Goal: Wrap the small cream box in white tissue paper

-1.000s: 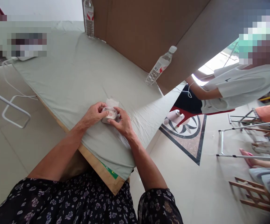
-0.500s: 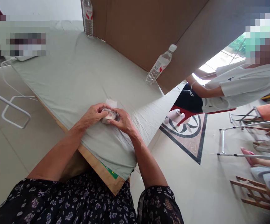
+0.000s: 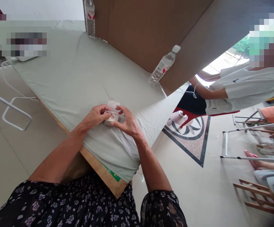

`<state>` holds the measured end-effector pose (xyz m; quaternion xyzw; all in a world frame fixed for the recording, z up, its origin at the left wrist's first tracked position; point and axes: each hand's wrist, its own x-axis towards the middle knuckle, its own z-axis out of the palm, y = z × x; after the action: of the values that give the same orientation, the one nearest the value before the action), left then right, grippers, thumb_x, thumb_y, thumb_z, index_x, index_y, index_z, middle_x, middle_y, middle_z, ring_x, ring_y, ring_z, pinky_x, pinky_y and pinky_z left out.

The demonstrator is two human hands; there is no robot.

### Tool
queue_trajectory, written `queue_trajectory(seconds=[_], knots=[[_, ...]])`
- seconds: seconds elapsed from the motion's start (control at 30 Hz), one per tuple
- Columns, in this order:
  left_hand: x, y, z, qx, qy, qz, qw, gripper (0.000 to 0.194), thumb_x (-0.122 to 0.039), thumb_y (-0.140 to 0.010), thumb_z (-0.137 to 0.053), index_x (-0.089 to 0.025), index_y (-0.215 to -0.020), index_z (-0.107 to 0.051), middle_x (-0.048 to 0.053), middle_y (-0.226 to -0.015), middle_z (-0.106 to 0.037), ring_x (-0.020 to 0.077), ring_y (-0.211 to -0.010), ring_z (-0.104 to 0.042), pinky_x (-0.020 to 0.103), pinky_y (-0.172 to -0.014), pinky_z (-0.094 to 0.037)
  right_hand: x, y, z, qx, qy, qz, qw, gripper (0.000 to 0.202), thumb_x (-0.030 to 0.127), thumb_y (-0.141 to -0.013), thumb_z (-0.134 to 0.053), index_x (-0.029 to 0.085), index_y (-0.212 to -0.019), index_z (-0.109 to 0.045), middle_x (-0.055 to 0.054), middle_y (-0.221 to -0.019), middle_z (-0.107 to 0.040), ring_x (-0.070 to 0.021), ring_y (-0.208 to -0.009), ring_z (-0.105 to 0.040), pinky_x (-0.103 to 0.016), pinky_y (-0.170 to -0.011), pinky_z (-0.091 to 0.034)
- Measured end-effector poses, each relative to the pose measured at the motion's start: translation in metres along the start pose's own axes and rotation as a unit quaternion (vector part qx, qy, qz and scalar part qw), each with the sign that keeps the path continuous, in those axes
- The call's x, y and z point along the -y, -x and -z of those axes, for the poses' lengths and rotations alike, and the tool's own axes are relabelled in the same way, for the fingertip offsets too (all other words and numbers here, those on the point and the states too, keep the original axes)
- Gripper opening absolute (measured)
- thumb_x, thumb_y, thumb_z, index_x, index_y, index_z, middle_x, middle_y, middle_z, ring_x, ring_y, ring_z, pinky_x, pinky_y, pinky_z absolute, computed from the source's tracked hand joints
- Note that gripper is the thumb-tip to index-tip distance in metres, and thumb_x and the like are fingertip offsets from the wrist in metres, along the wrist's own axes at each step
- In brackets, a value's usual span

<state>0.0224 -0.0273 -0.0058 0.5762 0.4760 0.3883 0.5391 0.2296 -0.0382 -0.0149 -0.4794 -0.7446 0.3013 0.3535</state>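
Observation:
A small whitish, box-like packet (image 3: 113,117) with a faint pinkish mark on top rests on the cloth near the table's front corner. My left hand (image 3: 97,114) grips its left side, thumb on top and fingers curled behind it. To its right, my right hand (image 3: 127,121) has its fingers raised and apart from the thumb. That thumb lies at the packet's lower right edge; whether it presses there I cannot tell. A pale, thin flap or sheet (image 3: 113,104) shows just behind the packet.
A pale green cloth (image 3: 63,72) covers the table. Two water bottles (image 3: 161,67) stand by a large brown cardboard panel (image 3: 137,34). A white cable (image 3: 18,90) hangs at the left. Another person in a white shirt (image 3: 241,85) sits at the right, beyond the panel.
My right hand's fingers have lifted off the packet and spread away from the thumb. My left hand keeps its grip, and the packet stays nearly in place.

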Motion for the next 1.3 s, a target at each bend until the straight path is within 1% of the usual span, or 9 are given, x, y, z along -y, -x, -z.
queue_trajectory(seconds=[0.13, 0.23, 0.37, 0.53, 0.73, 0.87, 0.97, 1.07, 1.3], knots=[[0.001, -0.001, 0.0, 0.007, 0.002, 0.004, 1.0, 0.031, -0.043, -0.067, -0.072, -0.018, -0.085, -0.066, -0.002, -0.07, -0.064, 0.0136, -0.063, -0.055, 0.025, -0.057, -0.04, -0.016, -0.018, 0.006, -0.069, -0.07, -0.106, 0.989, 0.058, 0.053, -0.085, -0.072, 0.019, -0.131, -0.064, -0.014, -0.128, -0.072, -0.0233, -0.1, -0.068, -0.042, -0.091, -0.055], [0.001, -0.001, 0.001, 0.01, -0.001, 0.004, 1.0, 0.031, -0.043, -0.068, -0.071, -0.018, -0.086, -0.066, -0.001, -0.071, -0.064, 0.0139, -0.063, -0.055, 0.025, -0.057, -0.04, -0.025, -0.034, -0.002, -0.047, -0.146, -0.163, 0.975, 0.057, 0.051, -0.081, -0.074, 0.016, -0.125, -0.066, -0.011, -0.111, -0.075, -0.0211, -0.095, -0.069, -0.038, -0.087, -0.056], [0.001, -0.001, 0.0, 0.005, 0.002, 0.005, 1.0, 0.03, -0.042, -0.068, -0.071, -0.018, -0.085, -0.066, -0.001, -0.072, -0.064, 0.0136, -0.063, -0.054, 0.025, -0.058, -0.04, -0.02, -0.041, -0.017, -0.033, -0.242, -0.145, 0.959, 0.042, 0.048, -0.074, -0.076, 0.02, -0.104, -0.069, 0.0, -0.085, -0.07, -0.0159, -0.079, -0.063, -0.029, -0.074, -0.051], [0.004, -0.002, -0.002, -0.025, -0.007, -0.014, 1.0, 0.025, -0.038, -0.069, -0.07, -0.02, -0.083, -0.062, -0.003, -0.071, -0.059, 0.0125, -0.063, -0.051, 0.024, -0.057, -0.037, -0.002, -0.024, -0.016, -0.039, -0.26, -0.108, 0.959, 0.026, 0.046, -0.077, -0.071, 0.022, -0.084, -0.067, 0.002, -0.078, -0.063, -0.0139, -0.073, -0.055, -0.028, -0.071, -0.046], [0.007, -0.003, -0.006, -0.032, 0.045, -0.036, 0.998, 0.039, -0.033, -0.067, -0.07, -0.021, -0.101, -0.055, -0.002, -0.083, -0.063, 0.013, -0.072, -0.062, 0.025, -0.066, -0.046, 0.006, -0.004, -0.005, -0.005, -0.113, -0.049, 0.992, 0.031, 0.051, -0.086, -0.07, 0.023, -0.098, -0.071, -0.004, -0.102, -0.073, -0.0203, -0.093, -0.065, -0.035, -0.084, -0.052], [0.005, -0.002, -0.005, -0.01, 0.071, -0.021, 0.997, 0.064, -0.031, -0.066, -0.071, -0.021, -0.126, -0.051, 0.0, -0.094, -0.067, 0.0143, -0.078, -0.067, 0.027, -0.073, -0.05, 0.002, 0.009, -0.009, 0.005, 0.002, 0.039, 0.999, 0.064, 0.05, -0.08, -0.082, 0.024, -0.135, -0.061, -0.012, -0.136, -0.067, -0.0304, -0.126, -0.062, -0.047, -0.105, -0.051], [0.002, -0.001, -0.003, 0.013, 0.049, -0.006, 0.999, 0.042, -0.036, -0.067, -0.07, -0.018, -0.104, -0.061, 0.001, -0.089, -0.068, 0.0154, -0.078, -0.064, 0.028, -0.073, -0.048, -0.002, 0.012, -0.016, 0.006, 0.083, 0.072, 0.994, 0.074, 0.043, -0.083, -0.082, 0.026, -0.148, -0.051, -0.014, -0.146, -0.062, -0.0333, -0.134, -0.058, -0.054, -0.113, -0.046], [0.002, -0.001, -0.002, 0.003, 0.024, -0.004, 1.0, 0.028, -0.037, -0.067, -0.068, -0.018, -0.086, -0.06, 0.0, -0.079, -0.066, 0.015, -0.074, -0.059, 0.027, -0.069, -0.044, -0.002, 0.008, -0.02, 0.013, 0.122, 0.068, 0.99, 0.067, 0.035, -0.083, -0.081, 0.024, -0.143, -0.054, -0.014, -0.138, -0.067, -0.0328, -0.125, -0.062, -0.054, -0.109, -0.048], [-0.002, 0.001, 0.002, -0.001, 0.032, 0.01, 0.999, 0.031, -0.041, -0.069, -0.07, -0.017, -0.086, -0.063, -0.001, -0.079, -0.064, 0.0144, -0.071, -0.057, 0.027, -0.066, -0.044, 0.014, -0.006, -0.004, 0.062, 0.031, -0.02, 0.997, 0.067, 0.04, -0.079, -0.082, 0.021, -0.139, -0.058, -0.011, -0.128, -0.071, -0.0274, -0.115, -0.067, -0.046, -0.1, -0.054]])
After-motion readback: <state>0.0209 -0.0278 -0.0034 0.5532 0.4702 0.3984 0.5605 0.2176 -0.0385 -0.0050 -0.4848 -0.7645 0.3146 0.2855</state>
